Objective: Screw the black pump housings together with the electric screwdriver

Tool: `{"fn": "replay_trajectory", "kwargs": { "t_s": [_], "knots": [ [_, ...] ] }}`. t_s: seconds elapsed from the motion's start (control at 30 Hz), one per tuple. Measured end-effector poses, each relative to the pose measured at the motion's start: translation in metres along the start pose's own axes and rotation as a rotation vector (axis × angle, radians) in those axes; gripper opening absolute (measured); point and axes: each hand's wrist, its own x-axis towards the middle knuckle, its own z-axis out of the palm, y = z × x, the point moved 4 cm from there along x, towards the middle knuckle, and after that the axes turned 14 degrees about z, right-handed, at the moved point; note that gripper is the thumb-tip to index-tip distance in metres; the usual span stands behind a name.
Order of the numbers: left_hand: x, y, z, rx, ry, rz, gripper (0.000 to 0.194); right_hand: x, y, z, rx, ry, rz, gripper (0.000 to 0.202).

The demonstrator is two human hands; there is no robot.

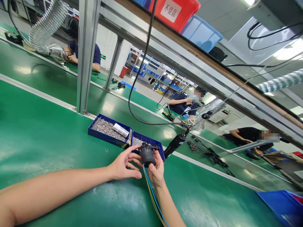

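A black cylindrical part (147, 155) with a side spout and blue, yellow and other wires is held up over the green table. My right hand (156, 168) grips it from the right side, thumb near its lower edge. My left hand (126, 164) is at its left, fingers spread and curved, the fingertips close to the part; whether they touch it is unclear. Just behind stand two blue trays: one (104, 136) holds many screws and a white tube (121, 130), the other (163, 152) small metal pieces. Two loose screws (106, 150) lie on the table.
A black electric screwdriver (175, 145) leans beside the right tray, its cable running upward. A metal post (86, 56) rises behind the left tray. Black cables (214, 156) lie beyond the rail. A blue bin (281, 205) is at lower right. People work across the benches.
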Motion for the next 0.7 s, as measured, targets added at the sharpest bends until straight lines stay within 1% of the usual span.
{"fn": "replay_trajectory", "kwargs": {
  "t_s": [0.17, 0.33, 0.43, 0.5, 0.6, 0.7],
  "knots": [
    [0.001, -0.002, -0.001, -0.009, 0.033, 0.003, 0.100, -0.001, 0.007, -0.002, 0.033, -0.002, 0.011, 0.090],
    [0.002, -0.007, -0.003, -0.048, 0.069, -0.018, 0.103, -0.001, 0.005, 0.002, 0.014, 0.030, -0.011, 0.087],
    [0.004, -0.011, -0.005, -0.109, 0.105, -0.040, 0.102, 0.000, 0.006, 0.005, -0.008, 0.044, -0.014, 0.084],
    [0.004, -0.012, -0.007, -0.164, 0.146, -0.087, 0.103, -0.001, 0.004, 0.008, -0.071, 0.076, -0.030, 0.083],
    [0.003, -0.011, -0.010, -0.268, 0.201, -0.162, 0.107, -0.003, -0.007, 0.015, -0.248, 0.118, -0.104, 0.081],
    [0.003, -0.007, -0.011, -0.384, 0.173, -0.230, 0.102, -0.006, -0.021, 0.023, -0.329, 0.077, -0.179, 0.089]
  ]
}}
